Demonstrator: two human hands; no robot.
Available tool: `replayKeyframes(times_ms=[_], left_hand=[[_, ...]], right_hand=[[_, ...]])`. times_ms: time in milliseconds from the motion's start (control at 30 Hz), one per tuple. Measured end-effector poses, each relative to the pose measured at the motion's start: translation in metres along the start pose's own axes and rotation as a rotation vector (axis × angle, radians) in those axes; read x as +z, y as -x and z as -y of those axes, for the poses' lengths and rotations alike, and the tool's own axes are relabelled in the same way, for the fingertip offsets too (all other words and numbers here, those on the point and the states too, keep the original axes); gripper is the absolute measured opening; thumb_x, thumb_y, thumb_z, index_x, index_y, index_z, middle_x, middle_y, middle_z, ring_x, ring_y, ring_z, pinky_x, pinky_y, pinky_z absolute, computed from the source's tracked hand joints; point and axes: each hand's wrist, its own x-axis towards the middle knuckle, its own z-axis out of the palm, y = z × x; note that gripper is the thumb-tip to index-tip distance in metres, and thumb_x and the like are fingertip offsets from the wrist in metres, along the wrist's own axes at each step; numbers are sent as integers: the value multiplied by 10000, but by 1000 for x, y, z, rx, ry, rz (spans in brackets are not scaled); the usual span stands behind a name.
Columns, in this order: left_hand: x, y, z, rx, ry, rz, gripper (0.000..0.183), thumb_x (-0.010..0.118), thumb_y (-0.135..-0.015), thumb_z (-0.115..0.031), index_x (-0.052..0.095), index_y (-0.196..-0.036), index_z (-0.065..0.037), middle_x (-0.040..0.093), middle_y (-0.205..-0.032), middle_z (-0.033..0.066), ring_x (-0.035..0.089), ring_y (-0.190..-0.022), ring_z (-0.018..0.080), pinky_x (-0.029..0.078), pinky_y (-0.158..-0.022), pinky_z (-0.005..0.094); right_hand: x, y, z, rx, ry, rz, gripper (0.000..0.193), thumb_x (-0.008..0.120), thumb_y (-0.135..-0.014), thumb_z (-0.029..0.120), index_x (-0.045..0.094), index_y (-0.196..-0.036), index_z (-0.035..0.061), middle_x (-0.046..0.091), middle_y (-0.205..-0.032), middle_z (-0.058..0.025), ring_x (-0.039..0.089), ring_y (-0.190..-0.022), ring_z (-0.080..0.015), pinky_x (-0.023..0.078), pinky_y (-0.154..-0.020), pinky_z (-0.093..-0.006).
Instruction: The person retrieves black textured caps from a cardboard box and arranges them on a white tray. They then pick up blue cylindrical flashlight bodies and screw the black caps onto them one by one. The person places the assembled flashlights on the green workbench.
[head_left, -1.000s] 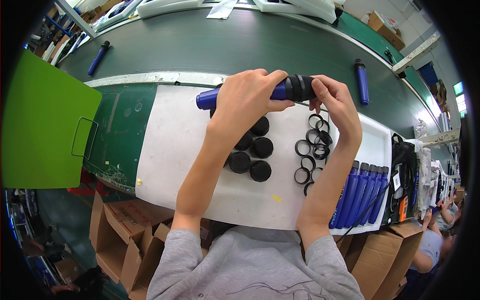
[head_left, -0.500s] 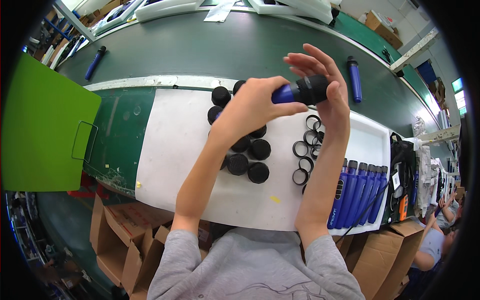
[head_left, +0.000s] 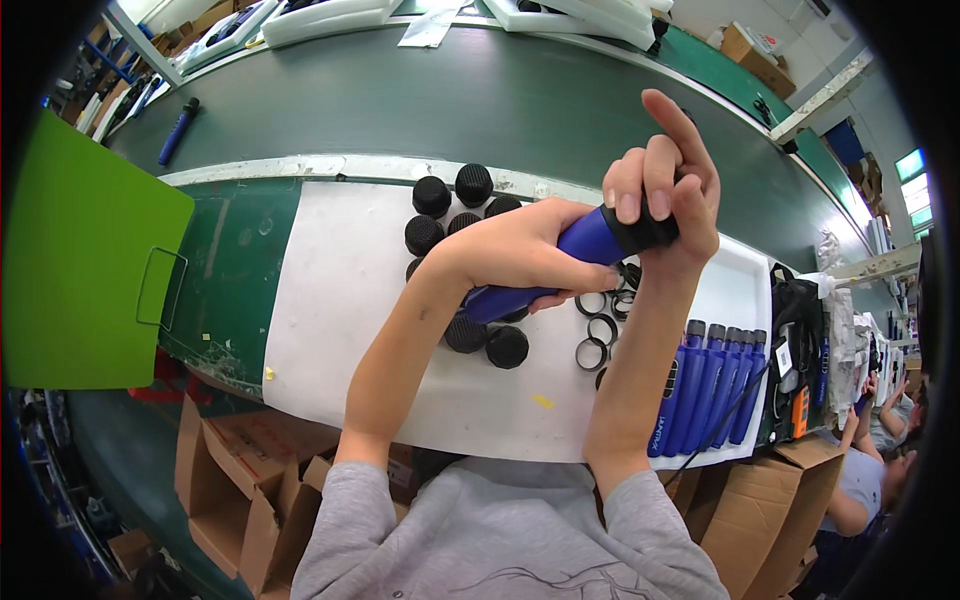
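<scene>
A handheld microphone with a blue body (head_left: 587,240) slants upward to the right over the white work sheet (head_left: 335,300). My left hand (head_left: 525,245) is closed round its blue body, whose lower end sticks out below the palm. The fingers of my right hand (head_left: 675,195) curl over the black head end of the microphone, with the index finger raised. Beneath and beside my left hand stand several black mesh microphone heads (head_left: 431,197), partly hidden by it. Several thin black rings (head_left: 591,353) lie near my right forearm, some covered by my hands.
On the right a white foam tray (head_left: 738,268) holds several blue microphone bodies (head_left: 708,390). A green bin (head_left: 90,260) stands left, and open cardboard boxes (head_left: 250,480) sit below the bench. Across the far belt (head_left: 400,100) another microphone (head_left: 180,130) lies at left. A co-worker (head_left: 860,480) is at far right.
The microphone has swung to a steeper slant, its blue end now showing below my left hand. My right fingers, spread before, have curled over its head end.
</scene>
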Motion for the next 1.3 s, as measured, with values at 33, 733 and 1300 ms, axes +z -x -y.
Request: replayKeyframes(times_ms=[33,733,1300], left_hand=[[0,-1,1,-2,0,3,307,737,-846,-207,586,-972,28,589,-653,32,571,-508,106,459,-465,246],[9,-18,16,267,-876,-698,582,824,-785,-353,577,-1203,-32,721,-834,187,731,-766,350,576,-707,402],[17,-28,25,268,-1102,-842,565,815,-805,-392,570,-1199,-71,709,-789,155,721,-698,320,568,-618,395]], right_hand=[[-4,0,-2,-15,0,53,729,677,-962,294,370,-1435,-168,502,-658,18,624,-633,-158,507,-615,-311],[22,-7,-7,266,207,-663,360,754,-899,157,620,-1150,-63,593,-760,-57,672,-701,-186,568,-662,-296],[18,-5,-11,406,306,-815,363,704,-921,234,635,-1117,-64,579,-815,-67,738,-836,-297,609,-731,-367]])
